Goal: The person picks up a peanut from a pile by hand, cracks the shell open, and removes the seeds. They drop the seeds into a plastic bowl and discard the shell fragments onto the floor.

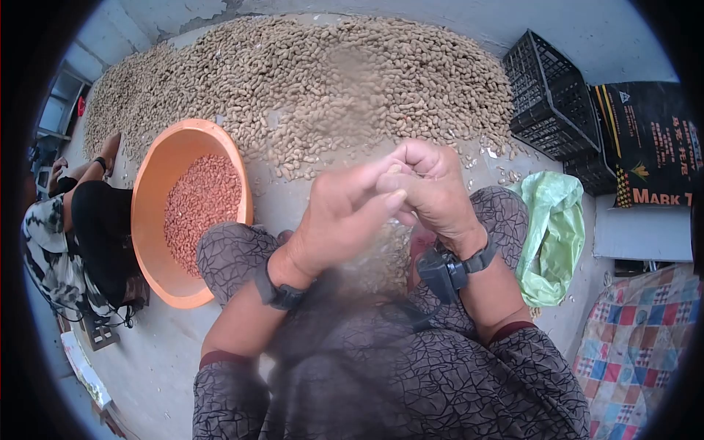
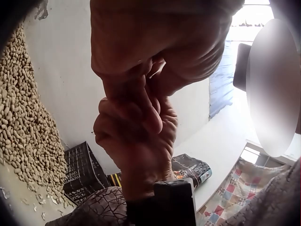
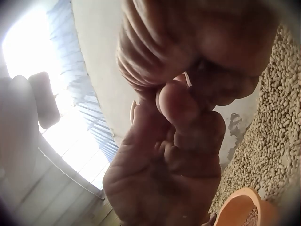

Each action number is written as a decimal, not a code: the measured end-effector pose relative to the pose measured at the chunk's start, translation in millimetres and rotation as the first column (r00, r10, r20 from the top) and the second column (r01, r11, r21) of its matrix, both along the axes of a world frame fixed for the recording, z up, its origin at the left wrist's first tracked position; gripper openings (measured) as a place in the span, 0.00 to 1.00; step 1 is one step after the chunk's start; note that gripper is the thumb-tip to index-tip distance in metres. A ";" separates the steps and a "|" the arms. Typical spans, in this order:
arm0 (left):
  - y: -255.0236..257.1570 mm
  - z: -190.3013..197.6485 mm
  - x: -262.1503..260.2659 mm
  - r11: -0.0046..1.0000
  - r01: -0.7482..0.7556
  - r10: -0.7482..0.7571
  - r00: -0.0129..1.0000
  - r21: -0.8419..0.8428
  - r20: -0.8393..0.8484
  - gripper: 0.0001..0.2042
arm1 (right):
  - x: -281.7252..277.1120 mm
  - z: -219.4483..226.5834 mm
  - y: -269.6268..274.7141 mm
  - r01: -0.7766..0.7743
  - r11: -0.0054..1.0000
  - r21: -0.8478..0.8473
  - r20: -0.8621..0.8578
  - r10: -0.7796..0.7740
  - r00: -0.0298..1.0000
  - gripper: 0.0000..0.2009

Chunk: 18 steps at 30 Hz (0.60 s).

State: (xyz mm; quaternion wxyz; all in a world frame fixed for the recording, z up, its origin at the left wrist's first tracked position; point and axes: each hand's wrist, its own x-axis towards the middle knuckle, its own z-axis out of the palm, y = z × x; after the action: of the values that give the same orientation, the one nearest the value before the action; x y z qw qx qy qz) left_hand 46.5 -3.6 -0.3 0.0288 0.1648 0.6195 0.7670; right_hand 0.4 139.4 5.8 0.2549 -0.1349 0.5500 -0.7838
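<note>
A: Right up front, the left hand [image 1: 334,220] and the right hand [image 1: 436,191] meet, fingertips to fingertips, high above the lap! Bent fingers on the right, and the left thumb pointing across to meet them.

B: And what's between them?

A: Can't tell! The fingers cover the spot in the head view, and both wrist views are dark just there. The gap is narrow, but whether either hand pinches anything, I can't call it.

B: Just behind, a dark strap [image 1: 279,290] round the left wrist and a black device [image 1: 442,273] on the right. Below them, crackle-patterned clothing [image 1: 227,253] over both knees, and a blurred tan heap [image 1: 378,271] between the legs, too smeared to name.

A: Out to the left, just beside the left knee: an orange basin [image 1: 150,213], with reddish kernels [image 1: 205,202] piled in the bottom!

B: Over on the right, a crumpled green bag [image 1: 550,242] beside the right knee, and a patchwork cloth [image 1: 631,345] beyond it, low at the edge.

A: Further left, past the basin, another person [image 1: 55,235] in black-and-white clothing.

B: And across the back, the big spread: unshelled peanuts [image 1: 293,81], heaped along the wall [image 1: 455,11]! At its right end stands a black crate [image 1: 550,95], with a dark printed sack [image 1: 653,147] next to it.
</note>
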 end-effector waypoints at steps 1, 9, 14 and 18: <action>0.0 0.1 0.5 0.999 -0.034 0.035 0.999 -0.030 0.025 0.16 | 0.2 0.3 -1.0 -0.001 1.000 -0.001 0.000 0.001 1.000 0.05; 3.6 -1.5 -1.0 0.990 -0.119 0.123 0.991 -0.076 0.058 0.10 | -1.0 -10.7 -5.4 0.069 0.996 0.061 -0.042 -0.067 0.997 0.06; 1.0 -11.0 -8.8 0.992 -0.116 0.117 0.993 -0.051 0.028 0.10 | -8.4 -10.7 -8.7 0.060 0.994 0.091 -0.055 -0.055 0.997 0.06; -3.2 -11.9 -15.0 0.993 -0.115 0.110 0.982 0.025 0.151 0.12 | -9.1 -13.7 -9.1 0.079 0.971 0.224 -0.115 -0.054 0.992 0.05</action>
State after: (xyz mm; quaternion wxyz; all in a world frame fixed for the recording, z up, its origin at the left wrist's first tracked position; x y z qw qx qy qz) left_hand 31.5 -6.7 -12.1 0.0288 0.0721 0.6111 0.7877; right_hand -8.7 130.3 -7.9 0.2121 -0.1287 0.6536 -0.7150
